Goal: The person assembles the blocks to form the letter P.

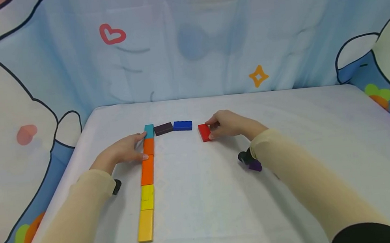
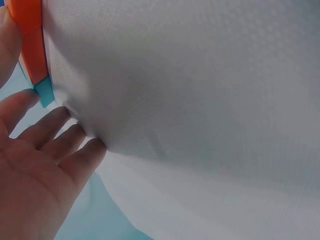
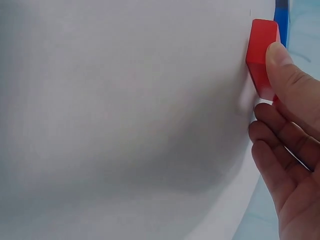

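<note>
My right hand [image 1: 229, 124] pinches a red block [image 1: 204, 132] between thumb and fingers, right of a blue block [image 1: 182, 126]. In the right wrist view the thumb presses on the red block [image 3: 262, 57]. My left hand [image 1: 121, 151] rests at the top of a column of blocks, its fingers fairly straight. Its index finger touches the teal block [image 1: 149, 131] and its thumb lies at the orange blocks [image 1: 147, 170]. Below these come a yellow block [image 1: 147, 197] and a golden yellow block [image 1: 145, 226]. A dark brown block [image 1: 163, 129] lies between teal and blue.
A purple block [image 1: 255, 165] lies partly hidden under my right wrist, beside the dark wrist camera. A white cloth covers the table [image 1: 198, 216]. Behind it hangs a light blue curtain [image 1: 186, 39] with cartoon prints.
</note>
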`<action>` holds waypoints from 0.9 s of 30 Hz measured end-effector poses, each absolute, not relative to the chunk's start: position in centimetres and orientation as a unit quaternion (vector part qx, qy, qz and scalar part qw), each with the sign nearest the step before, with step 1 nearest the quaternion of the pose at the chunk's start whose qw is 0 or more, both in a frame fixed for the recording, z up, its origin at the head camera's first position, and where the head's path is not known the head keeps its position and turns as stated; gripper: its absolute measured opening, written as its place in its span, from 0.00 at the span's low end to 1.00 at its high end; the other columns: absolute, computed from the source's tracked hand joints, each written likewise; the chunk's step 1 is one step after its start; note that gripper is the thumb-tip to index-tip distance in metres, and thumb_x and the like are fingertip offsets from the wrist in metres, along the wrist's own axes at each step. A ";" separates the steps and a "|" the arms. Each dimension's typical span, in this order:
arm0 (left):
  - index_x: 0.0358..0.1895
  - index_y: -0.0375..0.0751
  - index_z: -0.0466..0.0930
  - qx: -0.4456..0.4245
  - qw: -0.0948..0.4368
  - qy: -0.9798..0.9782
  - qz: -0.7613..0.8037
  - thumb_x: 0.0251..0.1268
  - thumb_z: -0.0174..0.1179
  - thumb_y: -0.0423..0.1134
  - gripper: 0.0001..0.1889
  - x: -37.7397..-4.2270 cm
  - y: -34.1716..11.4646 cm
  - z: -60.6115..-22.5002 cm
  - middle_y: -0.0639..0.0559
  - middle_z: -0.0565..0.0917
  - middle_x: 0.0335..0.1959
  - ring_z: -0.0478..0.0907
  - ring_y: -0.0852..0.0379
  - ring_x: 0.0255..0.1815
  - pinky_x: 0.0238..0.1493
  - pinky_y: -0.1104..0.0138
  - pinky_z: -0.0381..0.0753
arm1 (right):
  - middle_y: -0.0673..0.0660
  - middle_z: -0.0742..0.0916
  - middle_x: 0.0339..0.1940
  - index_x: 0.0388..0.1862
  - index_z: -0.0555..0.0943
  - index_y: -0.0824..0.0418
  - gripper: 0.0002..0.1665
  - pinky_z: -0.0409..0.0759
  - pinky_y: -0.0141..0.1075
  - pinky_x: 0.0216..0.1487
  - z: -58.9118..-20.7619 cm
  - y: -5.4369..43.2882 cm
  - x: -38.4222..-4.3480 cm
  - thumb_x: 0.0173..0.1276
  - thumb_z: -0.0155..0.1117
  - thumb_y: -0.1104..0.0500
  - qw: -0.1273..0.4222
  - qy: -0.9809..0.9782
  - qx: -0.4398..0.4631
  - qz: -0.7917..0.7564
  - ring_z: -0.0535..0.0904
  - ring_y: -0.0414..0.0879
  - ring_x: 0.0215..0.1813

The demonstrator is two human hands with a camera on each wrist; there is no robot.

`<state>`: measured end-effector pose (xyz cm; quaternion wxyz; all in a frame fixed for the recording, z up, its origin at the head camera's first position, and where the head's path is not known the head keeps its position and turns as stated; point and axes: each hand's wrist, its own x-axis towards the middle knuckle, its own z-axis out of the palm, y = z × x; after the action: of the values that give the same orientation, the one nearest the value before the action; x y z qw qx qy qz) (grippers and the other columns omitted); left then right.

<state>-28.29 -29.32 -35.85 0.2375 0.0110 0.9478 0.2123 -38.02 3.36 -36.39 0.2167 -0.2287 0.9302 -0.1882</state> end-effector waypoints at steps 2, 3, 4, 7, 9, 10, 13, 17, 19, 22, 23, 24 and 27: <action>0.84 0.47 0.45 0.012 0.237 0.948 0.212 0.70 0.66 0.44 0.47 -28.3 -29.3 -35.8 0.37 0.49 0.85 0.47 0.35 0.84 0.82 0.41 0.52 | 0.62 0.83 0.64 0.72 0.75 0.60 0.35 0.78 0.49 0.70 -36.4 3.0 -38.0 0.68 0.72 0.55 0.218 0.930 -0.225 -0.192 0.76 0.56 0.66; 0.84 0.47 0.45 0.011 0.238 0.947 0.214 0.70 0.66 0.44 0.47 -28.3 -29.3 -35.8 0.37 0.49 0.85 0.46 0.35 0.85 0.82 0.41 0.52 | 0.62 0.83 0.63 0.73 0.75 0.60 0.35 0.78 0.48 0.70 -36.4 2.9 -38.0 0.68 0.72 0.55 0.219 0.930 -0.224 -0.194 0.76 0.55 0.65; 0.84 0.47 0.45 0.012 0.238 0.947 0.214 0.70 0.66 0.44 0.47 -28.3 -29.3 -35.9 0.37 0.49 0.85 0.46 0.35 0.85 0.82 0.41 0.51 | 0.62 0.83 0.63 0.73 0.75 0.60 0.35 0.78 0.48 0.70 -36.4 2.8 -38.0 0.68 0.72 0.55 0.220 0.929 -0.222 -0.197 0.76 0.55 0.65; 0.84 0.47 0.45 0.014 0.237 0.948 0.213 0.70 0.66 0.44 0.47 -28.4 -29.4 -36.0 0.37 0.49 0.85 0.46 0.35 0.85 0.82 0.41 0.51 | 0.61 0.83 0.62 0.73 0.75 0.60 0.35 0.78 0.48 0.70 -36.3 2.4 -38.0 0.69 0.72 0.56 0.222 0.929 -0.219 -0.201 0.76 0.55 0.64; 0.84 0.47 0.45 0.016 0.236 0.949 0.211 0.70 0.66 0.44 0.47 -28.4 -29.4 -36.0 0.37 0.49 0.84 0.47 0.35 0.84 0.82 0.41 0.51 | 0.61 0.83 0.63 0.73 0.75 0.60 0.35 0.78 0.48 0.70 -36.3 2.3 -38.0 0.69 0.72 0.56 0.223 0.928 -0.218 -0.202 0.76 0.55 0.65; 0.84 0.47 0.45 0.017 0.235 0.949 0.210 0.70 0.66 0.44 0.47 -28.5 -29.4 -36.0 0.37 0.49 0.84 0.47 0.35 0.84 0.82 0.41 0.51 | 0.61 0.83 0.63 0.74 0.74 0.60 0.35 0.78 0.48 0.70 -36.3 2.2 -38.0 0.69 0.71 0.56 0.224 0.928 -0.218 -0.202 0.76 0.55 0.65; 0.84 0.47 0.45 0.015 0.235 0.949 0.210 0.70 0.66 0.44 0.47 -28.5 -29.5 -36.1 0.37 0.49 0.85 0.46 0.35 0.85 0.82 0.41 0.51 | 0.61 0.82 0.64 0.74 0.74 0.60 0.36 0.77 0.48 0.71 -36.3 2.0 -38.0 0.69 0.71 0.56 0.225 0.928 -0.216 -0.203 0.75 0.55 0.66; 0.84 0.47 0.45 0.014 0.236 0.948 0.212 0.70 0.65 0.44 0.46 -28.4 -29.4 -36.0 0.37 0.49 0.85 0.46 0.35 0.85 0.82 0.41 0.52 | 0.62 0.82 0.65 0.74 0.74 0.60 0.36 0.77 0.48 0.72 -36.4 1.7 -37.9 0.69 0.71 0.55 0.225 0.929 -0.215 -0.201 0.75 0.55 0.68; 0.84 0.47 0.46 0.015 0.236 0.948 0.211 0.70 0.66 0.44 0.47 -28.4 -29.4 -36.0 0.37 0.49 0.85 0.47 0.35 0.85 0.82 0.41 0.52 | 0.62 0.82 0.65 0.74 0.74 0.60 0.36 0.77 0.48 0.72 -36.4 1.6 -37.9 0.69 0.71 0.55 0.223 0.929 -0.215 -0.201 0.75 0.55 0.67; 0.84 0.47 0.46 0.015 0.235 0.948 0.213 0.70 0.65 0.44 0.46 -28.4 -29.4 -36.0 0.37 0.49 0.85 0.46 0.35 0.85 0.82 0.41 0.51 | 0.62 0.82 0.65 0.74 0.74 0.61 0.35 0.77 0.48 0.72 -36.5 1.4 -37.9 0.70 0.71 0.55 0.221 0.929 -0.215 -0.202 0.76 0.55 0.67; 0.84 0.47 0.46 0.014 0.236 0.948 0.214 0.70 0.65 0.44 0.46 -28.4 -29.4 -36.0 0.37 0.49 0.85 0.46 0.35 0.85 0.82 0.41 0.52 | 0.62 0.82 0.65 0.74 0.73 0.61 0.36 0.77 0.48 0.71 -36.5 1.4 -37.9 0.70 0.71 0.55 0.221 0.930 -0.214 -0.203 0.75 0.55 0.67; 0.84 0.47 0.45 0.013 0.236 0.948 0.214 0.70 0.65 0.44 0.46 -28.4 -29.4 -36.1 0.37 0.49 0.85 0.46 0.36 0.85 0.82 0.41 0.51 | 0.62 0.82 0.65 0.74 0.73 0.61 0.36 0.78 0.48 0.71 -36.5 1.4 -37.9 0.70 0.71 0.55 0.222 0.930 -0.213 -0.204 0.76 0.55 0.67; 0.84 0.47 0.45 0.011 0.237 0.947 0.215 0.71 0.65 0.44 0.46 -28.5 -29.4 -36.1 0.38 0.48 0.85 0.46 0.36 0.85 0.82 0.41 0.51 | 0.62 0.82 0.65 0.74 0.73 0.60 0.36 0.78 0.47 0.71 -36.5 1.3 -37.8 0.70 0.71 0.56 0.222 0.929 -0.209 -0.208 0.76 0.55 0.67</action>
<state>-28.46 -29.44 -36.13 0.2374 0.0110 0.9473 0.2148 -37.82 1.28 -36.46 0.2224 -0.2090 0.9294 -0.2076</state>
